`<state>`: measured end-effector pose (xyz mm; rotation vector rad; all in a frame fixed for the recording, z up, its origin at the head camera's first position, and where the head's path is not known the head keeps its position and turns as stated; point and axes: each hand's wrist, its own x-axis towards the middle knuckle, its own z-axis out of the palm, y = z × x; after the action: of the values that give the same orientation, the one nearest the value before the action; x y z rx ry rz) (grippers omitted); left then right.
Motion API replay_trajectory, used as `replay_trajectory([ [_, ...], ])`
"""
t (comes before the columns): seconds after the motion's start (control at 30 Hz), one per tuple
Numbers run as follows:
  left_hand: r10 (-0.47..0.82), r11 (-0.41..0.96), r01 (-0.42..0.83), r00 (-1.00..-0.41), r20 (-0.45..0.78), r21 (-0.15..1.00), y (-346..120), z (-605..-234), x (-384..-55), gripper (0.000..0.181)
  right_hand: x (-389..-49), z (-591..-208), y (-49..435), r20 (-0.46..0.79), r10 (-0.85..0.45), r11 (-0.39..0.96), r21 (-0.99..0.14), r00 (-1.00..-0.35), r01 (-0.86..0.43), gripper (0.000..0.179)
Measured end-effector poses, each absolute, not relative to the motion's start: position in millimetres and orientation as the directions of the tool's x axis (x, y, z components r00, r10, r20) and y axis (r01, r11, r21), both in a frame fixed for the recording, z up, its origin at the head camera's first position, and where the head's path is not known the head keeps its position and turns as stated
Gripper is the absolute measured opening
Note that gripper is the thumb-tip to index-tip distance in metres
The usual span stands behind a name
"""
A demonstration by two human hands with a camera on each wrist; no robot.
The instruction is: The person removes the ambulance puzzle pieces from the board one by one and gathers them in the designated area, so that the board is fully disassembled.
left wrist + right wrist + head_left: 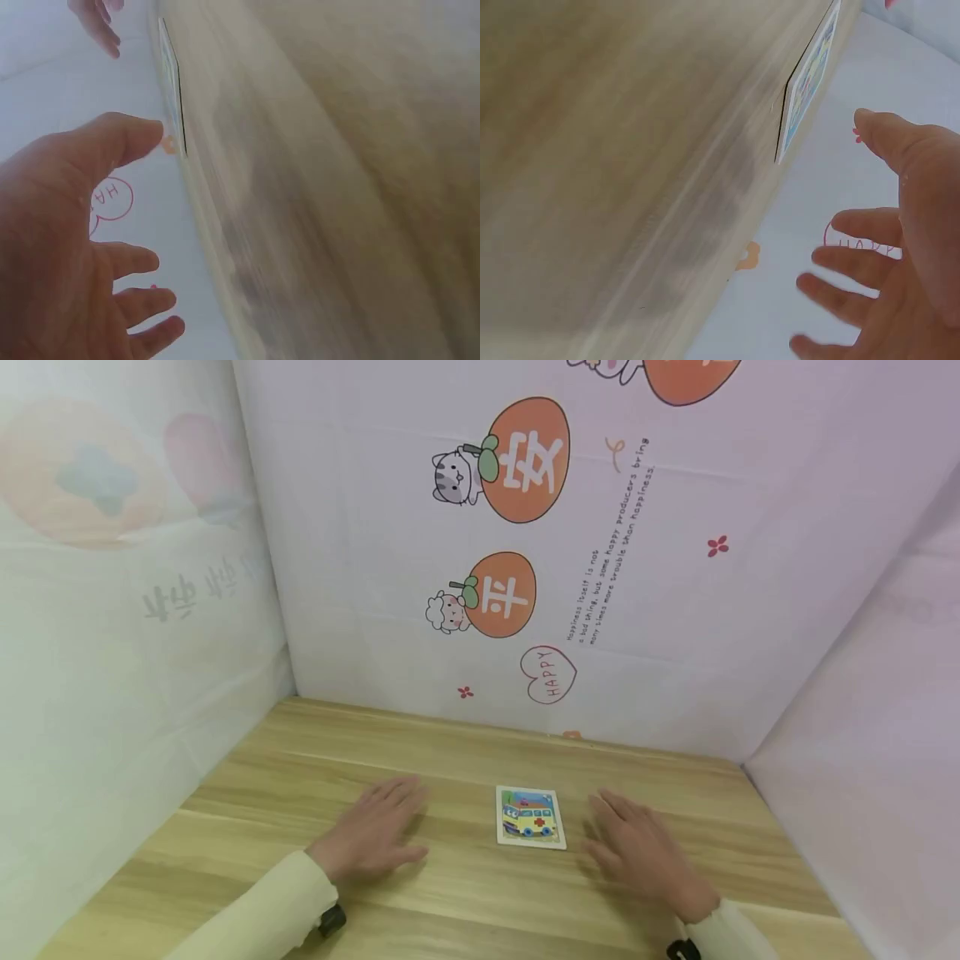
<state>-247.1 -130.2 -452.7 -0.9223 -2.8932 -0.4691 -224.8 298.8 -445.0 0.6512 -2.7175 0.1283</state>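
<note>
A pale yellow-brown wood-grain tabletop carries a thin, nearly square white-bordered card — it lies flat, its printed side up, showing a yellow ambulance with a red cross and blue wheels. Streaks of grain run to the card's left and right — the tabletop's far edge passes behind it.

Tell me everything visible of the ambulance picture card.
The picture card is a thin, flat, nearly square panel, perhaps cardboard, white-bordered and printed with a yellow cartoon ambulance bearing a red cross. It lies face up on the wood-grain tabletop, between the left hand and the right hand; neither touches it.
</note>
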Motion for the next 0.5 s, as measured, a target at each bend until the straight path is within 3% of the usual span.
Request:
replay_trajectory([
  [0.3, 0.576, 0.722, 0.584, -0.804, 0.147, 0.370, -100.7, -451.7, -278.0, 0.072, -257.8, -438.5, 282.2, 0.340, -0.513, 0.829, -0.043, -0.788, -0.558, 0.052],
  [0.5, 0.601, 0.654, 0.592, -0.785, 0.152, 0.470, -71.5, -452.9, -296.9, 0.065, -283.0, -431.7, 257.9, 0.238, -0.550, 0.797, -0.138, -0.801, -0.588, 0.042],
])
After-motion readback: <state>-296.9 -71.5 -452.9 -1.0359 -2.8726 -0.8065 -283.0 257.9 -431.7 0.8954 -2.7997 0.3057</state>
